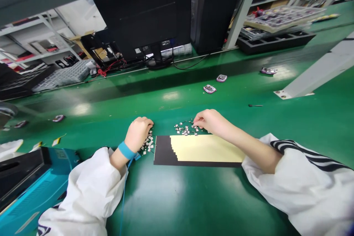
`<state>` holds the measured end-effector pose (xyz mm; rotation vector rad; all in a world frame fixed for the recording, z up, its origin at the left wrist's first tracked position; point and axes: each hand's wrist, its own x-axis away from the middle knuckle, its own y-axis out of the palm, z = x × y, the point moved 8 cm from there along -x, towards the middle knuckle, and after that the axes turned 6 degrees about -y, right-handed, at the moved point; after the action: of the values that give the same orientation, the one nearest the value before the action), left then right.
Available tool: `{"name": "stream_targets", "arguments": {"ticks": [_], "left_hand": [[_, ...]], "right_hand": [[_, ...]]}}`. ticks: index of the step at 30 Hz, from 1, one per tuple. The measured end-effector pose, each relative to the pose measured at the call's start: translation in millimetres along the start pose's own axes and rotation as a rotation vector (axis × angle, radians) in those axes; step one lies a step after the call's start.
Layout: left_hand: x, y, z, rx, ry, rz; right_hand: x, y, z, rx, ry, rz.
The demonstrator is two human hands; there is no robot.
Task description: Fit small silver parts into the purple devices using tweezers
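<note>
My left hand (138, 132), with a blue wrist strap (127, 150), is closed at the upper edge of a pile of small white parts (148, 143); what its fingertips hold, if anything, is too small to tell. Thumb and fingers of my right hand (207, 120) are pinched together at the right side of a second pile of small parts (186, 129), and I cannot make out what is between them. Below both hands lies a black sheet (164, 151) with overlapping pale yellow strips (204, 148) on it. My right forearm passes over the strips' right end.
Small purple-edged devices (209, 89) and a small dark tool (254, 105) lie on the green table (166, 199). A monitor (149, 18) stands behind. At right are a metal post (309, 73) and stacked trays (279, 22); a blue box (35, 191) is at left.
</note>
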<state>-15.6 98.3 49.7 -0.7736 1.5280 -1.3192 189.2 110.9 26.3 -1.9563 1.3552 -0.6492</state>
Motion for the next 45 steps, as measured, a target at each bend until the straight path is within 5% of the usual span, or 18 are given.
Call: {"name": "stream_targets", "arguments": {"ticks": [4, 8, 13, 18, 23, 28, 35, 45], "left_hand": [[1, -18.2, 7, 0.316, -0.015, 0.086], [4, -19.2, 15, 0.593, -0.077, 0.045], [10, 4.2, 26, 0.897, -0.192, -0.132], [21, 33.2, 31, 1.333, -0.428, -0.280], [27, 43.2, 32, 1.438, -0.539, -0.292], [23, 27.7, 35, 1.389, -0.366, -0.178], [28, 18.0, 38, 1.353, -0.259, -0.034], [32, -8.2, 48, 0.961, 0.006, 0.132]], "right_hand": [[7, -7, -17, 0.126, -0.059, 0.086], [25, 27, -59, 0.196, -0.301, -0.007], [50, 77, -85, 0.284, -0.485, -0.115], [59, 89, -86, 0.444, -0.516, -0.028], [59, 91, -91, 0.524, -0.519, -0.028], [41, 82, -70, 0.070, -0.318, -0.146], [23, 65, -39, -0.928, -0.097, 0.008], [24, 69, -43, -1.102, -0.070, -0.042]]}}
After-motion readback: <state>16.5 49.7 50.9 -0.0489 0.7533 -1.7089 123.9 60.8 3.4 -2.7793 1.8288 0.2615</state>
